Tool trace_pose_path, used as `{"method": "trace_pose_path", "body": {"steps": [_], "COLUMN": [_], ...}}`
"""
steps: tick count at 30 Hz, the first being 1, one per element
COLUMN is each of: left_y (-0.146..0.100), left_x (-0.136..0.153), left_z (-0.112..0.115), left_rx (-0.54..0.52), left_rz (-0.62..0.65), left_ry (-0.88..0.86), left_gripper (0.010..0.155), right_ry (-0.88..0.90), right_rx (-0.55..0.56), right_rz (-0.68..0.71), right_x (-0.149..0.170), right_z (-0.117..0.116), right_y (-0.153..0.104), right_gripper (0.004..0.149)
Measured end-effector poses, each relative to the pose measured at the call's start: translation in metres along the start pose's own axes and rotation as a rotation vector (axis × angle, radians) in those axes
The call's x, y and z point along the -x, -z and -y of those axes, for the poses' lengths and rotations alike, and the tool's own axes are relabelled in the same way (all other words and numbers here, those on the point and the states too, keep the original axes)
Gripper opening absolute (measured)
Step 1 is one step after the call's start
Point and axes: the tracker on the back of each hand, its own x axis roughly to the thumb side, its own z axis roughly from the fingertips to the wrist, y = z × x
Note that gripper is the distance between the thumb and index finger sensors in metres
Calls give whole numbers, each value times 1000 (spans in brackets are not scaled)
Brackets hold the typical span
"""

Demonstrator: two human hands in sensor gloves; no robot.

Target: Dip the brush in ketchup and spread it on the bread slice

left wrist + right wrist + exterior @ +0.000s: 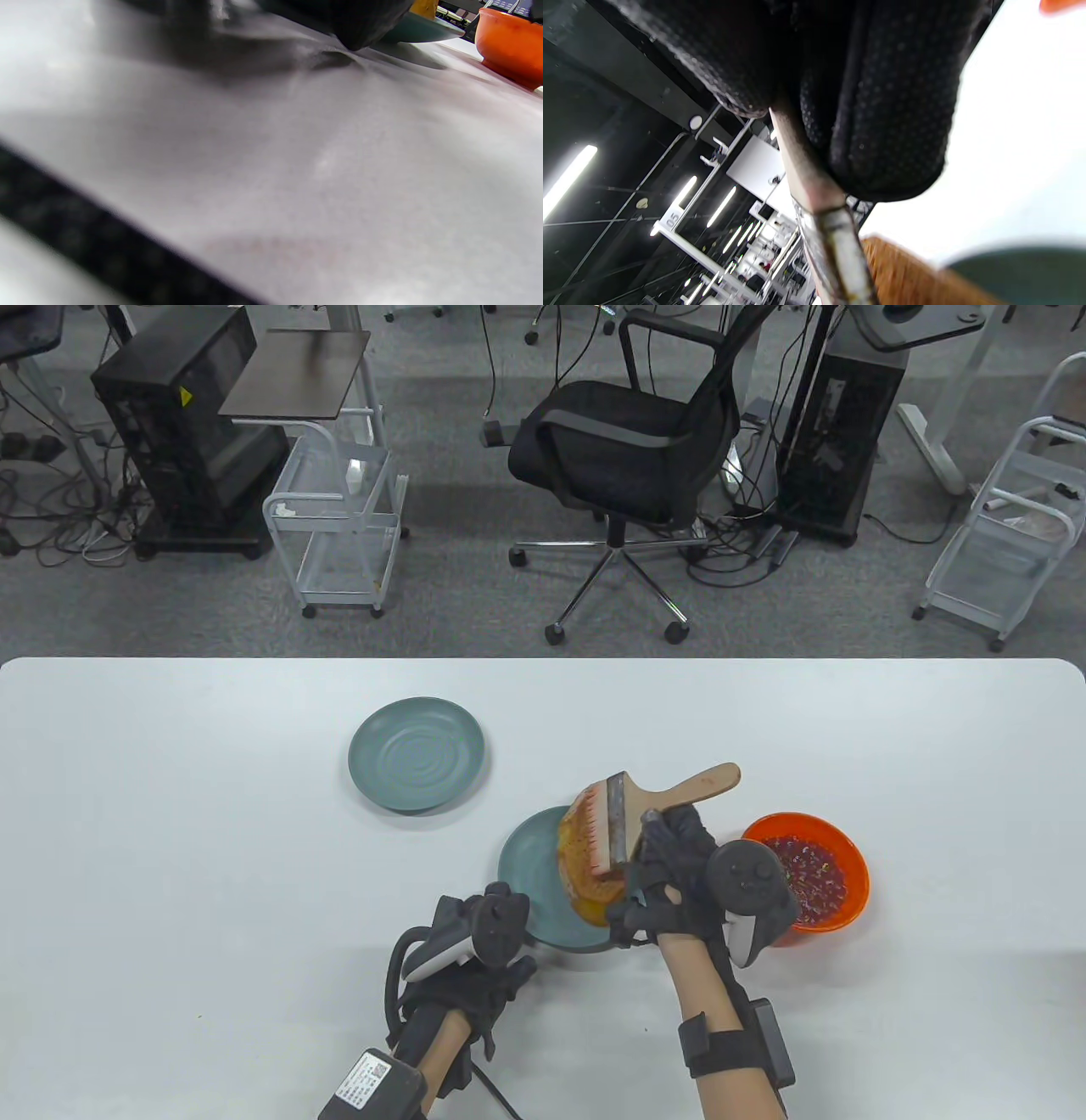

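The right hand (679,865) gripped the wooden handle of a wide flat brush (632,814), its fingers closed round the neck just behind the metal ferrule, as the right wrist view confirmed from below. The bristles (590,831), stained red and orange, lay across the bread slice (585,882), which sat on the near teal plate (530,869) and already looked well coated. The orange bowl of ketchup (806,882) stood just to the right of that plate, close beside the right hand's tracker. A second, bare teal plate (416,755) lay farther off to the left.

The left hand (484,950) rested at the near left rim of the loaded plate; whether its fingers pressed the rim or merely lay on the table (170,814) beside it could not be told, and the left wrist view was too blurred to help.

Several things could have gone wrong from here. The slice looked to overhang the plate's near right edge, so a firm stroke toward the person might have pushed it off onto the table, more so if the left hand was not steadying the plate. A loaded brush held tilted could have dripped on the white surface on any trip between bowl and bread. The bowl stood so near the right wrist that a wide sweep might have knocked it. Soft bread might also have torn under a hard stroke.
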Motion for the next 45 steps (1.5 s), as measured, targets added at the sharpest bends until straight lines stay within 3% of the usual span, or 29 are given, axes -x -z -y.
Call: {"method": "trace_pose_path", "body": {"steps": [3, 5, 11, 16, 20, 30, 45], "left_y": [0, 0, 0, 0, 0, 0, 0], "left_x": [0, 0, 1, 0, 1, -1, -1], "left_z": [0, 0, 0, -1, 0, -1, 0], "left_rx": [-1, 0, 5, 11, 6, 9, 7], "left_rz": [1, 0, 0, -6, 0, -8, -6], "left_ry": [-2, 1, -2, -4, -8, 3, 4], "left_gripper": [70, 70, 70, 70, 70, 71, 71], "right_ry": [-61, -163, -136, -276, -443, -667, -661], "right_rx": [7, 71, 213, 195, 188, 151, 152], "right_rz": [30, 98, 110, 178, 174, 159, 157], "right_x": [-4, -6, -6, 2, 16, 43, 45], "right_z": [0, 12, 79, 139, 165, 163, 161], "right_y": [-1, 3, 16, 25, 28, 25, 25], "right_gripper": [47, 47, 46, 46, 46, 46, 46]}}
